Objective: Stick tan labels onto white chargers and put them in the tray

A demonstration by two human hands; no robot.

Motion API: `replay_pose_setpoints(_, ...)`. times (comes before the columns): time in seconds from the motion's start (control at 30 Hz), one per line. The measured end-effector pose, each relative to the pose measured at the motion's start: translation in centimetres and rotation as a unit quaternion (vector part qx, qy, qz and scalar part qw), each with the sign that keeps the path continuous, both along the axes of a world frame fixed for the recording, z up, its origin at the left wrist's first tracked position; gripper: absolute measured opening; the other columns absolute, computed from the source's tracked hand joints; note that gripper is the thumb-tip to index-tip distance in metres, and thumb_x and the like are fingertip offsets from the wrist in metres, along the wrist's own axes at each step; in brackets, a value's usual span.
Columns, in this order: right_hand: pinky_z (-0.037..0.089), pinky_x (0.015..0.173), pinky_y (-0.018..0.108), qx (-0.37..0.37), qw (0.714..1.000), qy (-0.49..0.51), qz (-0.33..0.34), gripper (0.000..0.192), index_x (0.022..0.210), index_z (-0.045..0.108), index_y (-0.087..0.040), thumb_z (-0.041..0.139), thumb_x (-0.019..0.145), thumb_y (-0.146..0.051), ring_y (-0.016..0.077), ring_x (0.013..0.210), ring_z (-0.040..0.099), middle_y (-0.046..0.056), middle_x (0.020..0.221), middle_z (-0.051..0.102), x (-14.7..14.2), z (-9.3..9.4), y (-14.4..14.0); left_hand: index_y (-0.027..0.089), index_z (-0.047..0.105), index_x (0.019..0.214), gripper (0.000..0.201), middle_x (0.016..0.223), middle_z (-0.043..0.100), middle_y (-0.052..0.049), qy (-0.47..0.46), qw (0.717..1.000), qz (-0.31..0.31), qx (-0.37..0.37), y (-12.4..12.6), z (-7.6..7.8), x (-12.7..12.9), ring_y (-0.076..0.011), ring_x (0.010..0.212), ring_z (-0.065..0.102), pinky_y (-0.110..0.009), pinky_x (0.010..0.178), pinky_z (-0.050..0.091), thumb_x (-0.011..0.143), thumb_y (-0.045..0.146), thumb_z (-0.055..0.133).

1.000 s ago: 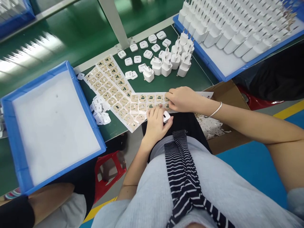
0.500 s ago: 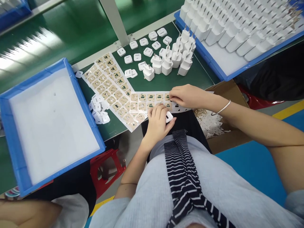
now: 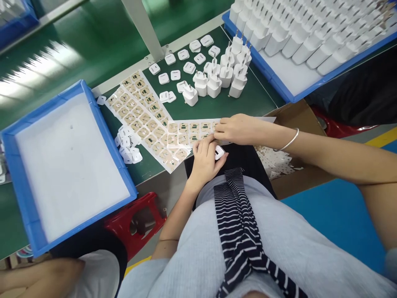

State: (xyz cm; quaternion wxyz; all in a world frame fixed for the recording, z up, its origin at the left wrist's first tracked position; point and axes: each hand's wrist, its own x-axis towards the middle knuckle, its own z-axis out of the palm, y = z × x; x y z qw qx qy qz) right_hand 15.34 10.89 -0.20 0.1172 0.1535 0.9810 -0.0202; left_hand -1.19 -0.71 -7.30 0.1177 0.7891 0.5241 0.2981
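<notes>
My left hand (image 3: 204, 159) grips a small white charger plug (image 3: 218, 152) at the near edge of the green table. My right hand (image 3: 237, 129), with a silver bangle on its wrist, rests fingertips-down on a sheet of tan stickers (image 3: 189, 132), pinching at one of them. A second, longer sticker sheet (image 3: 141, 114) lies slanted to the left of it. A cluster of upright white plugs (image 3: 217, 78) stands behind the sheets, with flat white caps (image 3: 182, 66) spread beside them.
A blue tray with a white liner (image 3: 62, 161) overhangs the table edge at left; a small pile of white plugs (image 3: 128, 145) lies beside it. Another blue tray full of plugs (image 3: 310, 37) sits at back right. A cardboard box (image 3: 291, 124) of sticker scraps stands under my right forearm. Another person's arm (image 3: 40, 275) shows at bottom left.
My right hand has slid slightly left along the sticker sheet, fingertips closing on a sticker. My left hand keeps the plug, barely shifted. The view has tilted a little.
</notes>
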Motion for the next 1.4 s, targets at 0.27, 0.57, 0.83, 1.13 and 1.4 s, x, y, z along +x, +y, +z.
replay_pose_setpoints(0.27,0.035,0.066,0.028,-0.166,0.976,0.071,-0.119,0.015,0.094,0.063,-0.013,0.049,0.098,-0.015,0.0173,0.076,0.057,0.009,0.092,0.067,0.8,0.0,2.2,0.019,0.055,0.116,0.027,0.134,0.066,-0.017,0.004,1.000,0.010,-0.014,0.1,0.1,0.2,-0.0283,0.125,0.061,-0.043,0.105,0.036,0.101,0.041,0.050)
replay_pose_setpoints(0.57,0.037,0.070,0.030,-0.102,0.981,0.143,-0.087,0.022,0.100,0.065,-0.013,0.044,0.100,-0.021,0.0212,0.083,0.057,0.012,0.096,0.065,2.0,-2.3,1.4,0.019,0.057,0.117,0.029,0.135,0.066,-0.016,0.012,0.999,0.009,-0.029,0.0,0.4,0.1,-0.0287,0.124,0.061,-0.044,0.105,0.036,0.101,0.041,0.051)
replay_pose_setpoints(0.83,0.034,0.067,0.029,-0.080,0.982,0.136,-0.099,0.025,0.095,0.066,-0.012,0.042,0.101,-0.019,0.0195,0.078,0.054,0.011,0.090,0.066,1.7,-2.4,1.3,0.018,0.056,0.117,0.028,0.134,0.066,-0.016,0.002,1.000,0.008,-0.016,0.0,0.4,0.2,-0.0270,0.125,0.061,-0.043,0.105,0.036,0.101,0.041,0.052)
replay_pose_setpoints(1.13,0.036,0.068,0.030,-0.141,0.978,0.069,-0.137,0.021,0.089,0.063,-0.013,0.044,0.098,-0.015,0.0203,0.076,0.055,0.011,0.086,0.064,0.6,-1.0,1.8,0.019,0.057,0.115,0.027,0.133,0.067,-0.015,0.011,1.000,0.011,-0.020,0.0,0.5,0.2,-0.0272,0.122,0.062,-0.043,0.104,0.036,0.101,0.042,0.051)
replay_pose_setpoints(1.4,0.037,0.070,0.032,-0.127,0.982,0.070,-0.118,0.025,0.096,0.062,-0.012,0.038,0.101,-0.019,0.0221,0.079,0.055,0.012,0.089,0.063,0.7,-1.4,1.8,0.019,0.057,0.115,0.028,0.133,0.066,-0.015,0.005,1.000,0.013,-0.026,0.0,0.4,0.3,-0.0280,0.122,0.062,-0.044,0.105,0.036,0.100,0.042,0.052)
